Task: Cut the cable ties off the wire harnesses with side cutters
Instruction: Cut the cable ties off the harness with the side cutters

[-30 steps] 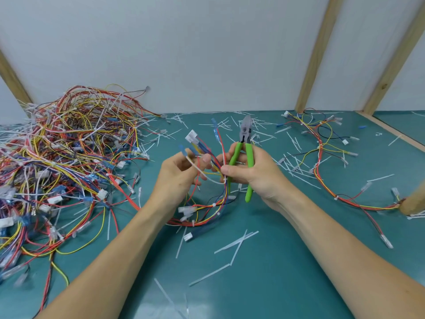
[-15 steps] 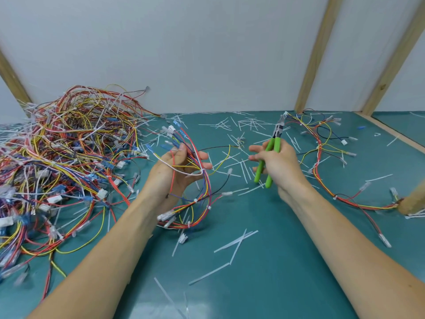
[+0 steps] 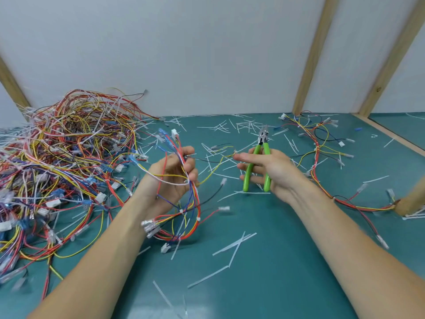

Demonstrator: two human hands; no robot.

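Side cutters point(image 3: 259, 162): swung upright since half a second ago, green handles spread, gripped by right hand point(image 3: 269, 171). Wire harness point(image 3: 184, 194): clutched in left hand point(image 3: 172, 178), looping below it. Harness pile point(image 3: 64, 162): left of both hands on bench point(image 3: 287, 261).

Wire harness of red, blue, yellow and white leads with white connectors point(image 3: 184, 199): was gripped in the left hand point(image 3: 172, 178), looped, hanging toward the green mat. Green-handled steel side cutters point(image 3: 258, 162): were held in the right hand point(image 3: 269, 171), tips pointing away, handles spread. Cut white cable ties point(image 3: 234, 246): lay scattered.
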